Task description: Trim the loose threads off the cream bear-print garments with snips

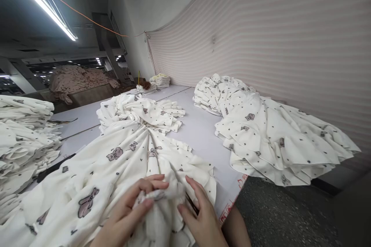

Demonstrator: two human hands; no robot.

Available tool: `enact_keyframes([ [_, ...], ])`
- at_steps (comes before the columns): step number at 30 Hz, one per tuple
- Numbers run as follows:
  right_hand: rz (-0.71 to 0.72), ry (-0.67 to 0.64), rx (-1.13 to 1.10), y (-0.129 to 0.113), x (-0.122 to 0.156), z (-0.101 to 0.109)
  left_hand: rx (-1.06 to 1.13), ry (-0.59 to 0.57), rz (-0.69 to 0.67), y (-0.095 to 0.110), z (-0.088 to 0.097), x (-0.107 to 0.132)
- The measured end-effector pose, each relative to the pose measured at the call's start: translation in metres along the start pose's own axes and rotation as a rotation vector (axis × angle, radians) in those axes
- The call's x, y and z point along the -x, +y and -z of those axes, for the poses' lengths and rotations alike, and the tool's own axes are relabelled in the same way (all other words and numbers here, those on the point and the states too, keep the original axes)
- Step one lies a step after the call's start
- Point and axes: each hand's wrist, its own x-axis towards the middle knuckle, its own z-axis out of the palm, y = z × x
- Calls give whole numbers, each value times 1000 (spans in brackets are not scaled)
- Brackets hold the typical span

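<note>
The left hand (137,204) pinches the bunched cloth (159,220) at the near side of the worktop (199,133); the right hand (199,214) curls about a dark tool (191,203), its grip unclear. The cloth looks mid-handling; whether the left pile (23,142) or right pile (261,131) is finished cannot be told.

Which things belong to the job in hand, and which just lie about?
Job:
White cartoon-print fabric in the left hand
Unclear dark item at the right hand
Matching pile alongside, probably

Apparently lying about:
Heaped pinkish fabric
Yellow-topped cloth stack
</note>
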Motion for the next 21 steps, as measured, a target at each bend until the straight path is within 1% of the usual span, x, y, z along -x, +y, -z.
enact_keyframes([
  [3,-62,-91,-119,-12,-8,-13,331,121,117,4,12,-3],
  [4,-63,-103,-152,-16,-9,-16,393,145,134,6,17,-3],
  [5,-64,-100,-171,-19,-10,-19,401,160,122,7,21,-4],
  [6,-68,-91,-172,-22,-11,-22,343,168,87,8,25,-4],
  [7,-73,-81,-160,-25,-11,-23,218,172,39,8,28,-3],
  [9,-59,-57,-119,-30,-12,-23,-156,163,-31,8,31,-2],
  [10,-27,-54,-98,-32,-12,-22,-349,139,-40,8,30,-1],
  [12,80,-46,-61,-37,-12,-19,-641,14,-11,7,24,-1],
  [14,183,-31,-44,-40,-10,-17,-791,-129,-1,6,15,-2],
  [15,216,-26,-47,-41,-8,-17,-825,-179,-28,5,11,-3],
  [16,234,-18,-56,-42,-6,-18,-833,-205,-71,5,8,-4],
  [17,237,-11,-65,-42,-4,-18,-812,-204,-119,4,6,-5],
  [19,207,5,-79,-42,-1,-19,-687,-169,-189,2,6,-4],
  [21,162,24,-76,-43,1,-20,-536,-145,-171,0,10,-2],
])
